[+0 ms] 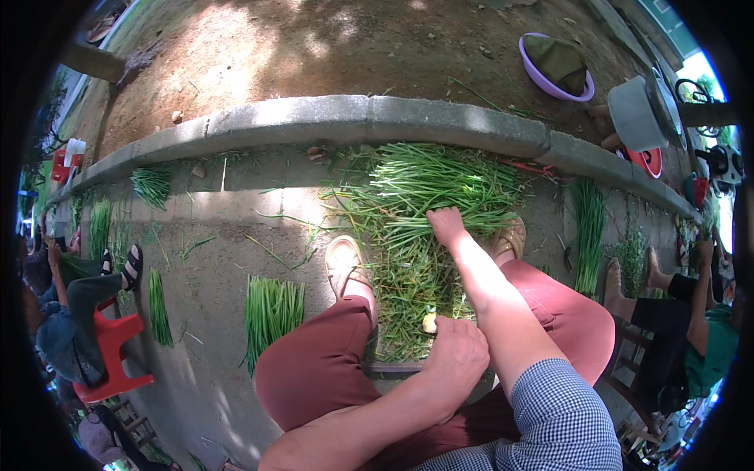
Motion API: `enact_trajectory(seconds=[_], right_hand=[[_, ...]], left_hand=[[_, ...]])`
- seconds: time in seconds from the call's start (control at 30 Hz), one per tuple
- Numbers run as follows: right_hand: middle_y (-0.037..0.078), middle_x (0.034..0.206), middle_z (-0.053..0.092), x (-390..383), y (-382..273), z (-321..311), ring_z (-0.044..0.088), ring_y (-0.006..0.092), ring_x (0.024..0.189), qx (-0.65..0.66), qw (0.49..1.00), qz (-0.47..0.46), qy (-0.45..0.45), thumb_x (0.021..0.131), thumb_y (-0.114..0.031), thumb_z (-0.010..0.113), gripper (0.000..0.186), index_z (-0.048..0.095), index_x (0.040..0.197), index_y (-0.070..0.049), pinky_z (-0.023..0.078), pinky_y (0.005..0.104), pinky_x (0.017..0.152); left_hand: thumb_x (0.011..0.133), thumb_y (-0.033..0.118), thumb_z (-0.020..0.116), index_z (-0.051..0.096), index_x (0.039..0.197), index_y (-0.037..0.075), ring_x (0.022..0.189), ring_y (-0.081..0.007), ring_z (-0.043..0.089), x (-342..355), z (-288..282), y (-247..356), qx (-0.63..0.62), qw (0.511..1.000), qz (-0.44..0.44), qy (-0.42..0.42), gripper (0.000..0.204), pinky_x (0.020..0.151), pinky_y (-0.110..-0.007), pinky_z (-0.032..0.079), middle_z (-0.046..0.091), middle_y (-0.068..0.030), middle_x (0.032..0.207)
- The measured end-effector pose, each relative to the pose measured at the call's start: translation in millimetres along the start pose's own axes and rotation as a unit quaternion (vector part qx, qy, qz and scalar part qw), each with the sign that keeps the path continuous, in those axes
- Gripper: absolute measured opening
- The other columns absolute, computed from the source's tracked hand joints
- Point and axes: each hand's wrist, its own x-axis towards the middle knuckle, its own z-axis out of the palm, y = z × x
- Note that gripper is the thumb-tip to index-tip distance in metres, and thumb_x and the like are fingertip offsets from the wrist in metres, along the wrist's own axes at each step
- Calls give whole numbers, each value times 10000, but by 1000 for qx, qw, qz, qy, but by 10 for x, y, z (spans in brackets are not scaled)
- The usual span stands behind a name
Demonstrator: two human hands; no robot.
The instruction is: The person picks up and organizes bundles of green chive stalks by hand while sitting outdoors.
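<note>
A big heap of long, thin green chives (pixel 448 180) lies ahead of me against the kerb. At its near edge, my right hand (pixel 448 225) is closed on some of the stalks. My left hand (pixel 457 355) is held closer to my body, between my knees, its fingers curled closed. A small pale yellow thing (pixel 430 323) shows at its fingertips; I cannot make out what it is. Below both hands, loose trimmed leaves and yellowed scraps (pixel 408 298) cover the ground between my feet. A sorted bunch of chives (pixel 272 315) lies to the left of my left foot.
A concrete kerb (pixel 298 122) curves across the far side. Beyond it sits a purple basin (pixel 534 72) with dark cloth. More bunches lie at left (pixel 151 188) and right (pixel 589 235). People sit on both sides, one on a red stool (pixel 118 345). A grey bucket (pixel 636 114) stands far right.
</note>
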Motion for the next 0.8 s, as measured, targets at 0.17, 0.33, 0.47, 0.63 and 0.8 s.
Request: enact_trajectory(seconds=[0.17,0.33,0.47,0.63,0.8], right_hand=[[111,1017,576,184,-45,-314,546,287,1026,101,993,47,-43,697,-212,681,210,668,890,-132,447,436,855],[144,1275,486,283,503,-618,483,297,1151,211,976,41,18,713,-239,638,442,605,1115,-60,403,366,986],[109,864,643,256,763,-1284,602,208,827,397,903,111,-117,685,-270,634,416,623,1018,-19,457,331,762],[21,761,579,-31,778,-2150,525,123,737,535,837,97,-61,711,-195,620,215,609,858,-38,433,294,677],[-19,739,505,-673,606,-3115,471,92,690,683,726,64,38,754,-151,612,123,576,855,-91,397,254,620]], left_hand=[[756,161,557,601,879,35,740,-185,544,-8,20,-23,14,1000,-19,15,181,657,-346,389,560,-47,760],[744,156,566,609,886,54,729,-183,553,7,2,12,2,1000,7,31,180,639,-346,393,566,-33,758],[741,152,571,613,858,77,716,-181,565,58,3,-6,-12,1000,11,20,145,621,-342,395,576,-19,751],[747,166,594,625,851,97,778,-212,626,171,74,-74,-41,999,-6,5,128,671,-362,453,632,-46,806],[799,291,629,601,921,63,856,-254,629,200,-139,-295,-92,992,-64,54,260,719,-407,467,638,-84,902]])
